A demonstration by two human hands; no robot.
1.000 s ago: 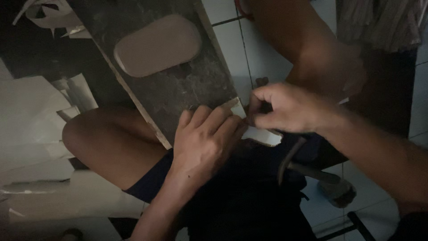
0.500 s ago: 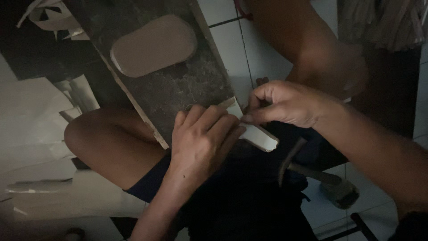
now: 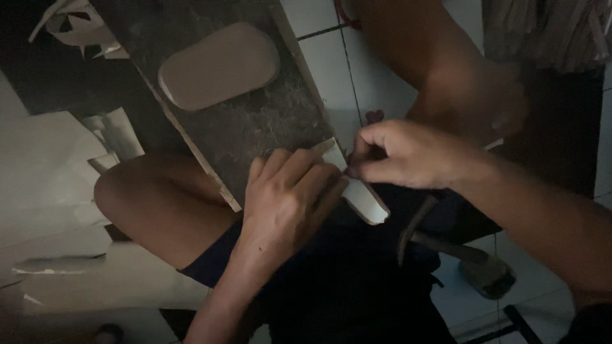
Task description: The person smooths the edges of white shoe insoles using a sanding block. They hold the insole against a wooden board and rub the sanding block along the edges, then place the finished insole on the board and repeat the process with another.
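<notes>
A dark stone slab point(image 3: 268, 121) rests across my knee. My left hand point(image 3: 290, 194) lies flat on a pale cut-out piece point(image 3: 364, 199) at the slab's near corner, pressing it down. My right hand point(image 3: 408, 156) is pinched shut on a small dark tool at the piece's edge; the tool itself is mostly hidden by the fingers. The rounded end of the piece sticks out past the slab over my lap.
An oval sole-shaped piece point(image 3: 220, 64) lies further up the slab. A hammer point(image 3: 468, 258) rests on the tiled floor by my right leg. Pale sheets point(image 3: 51, 191) and offcuts point(image 3: 70, 22) lie to the left.
The view has shifted slightly. My right hand has drawn a little up and left along the pale piece's edge, while the left hand keeps pressing it down.
</notes>
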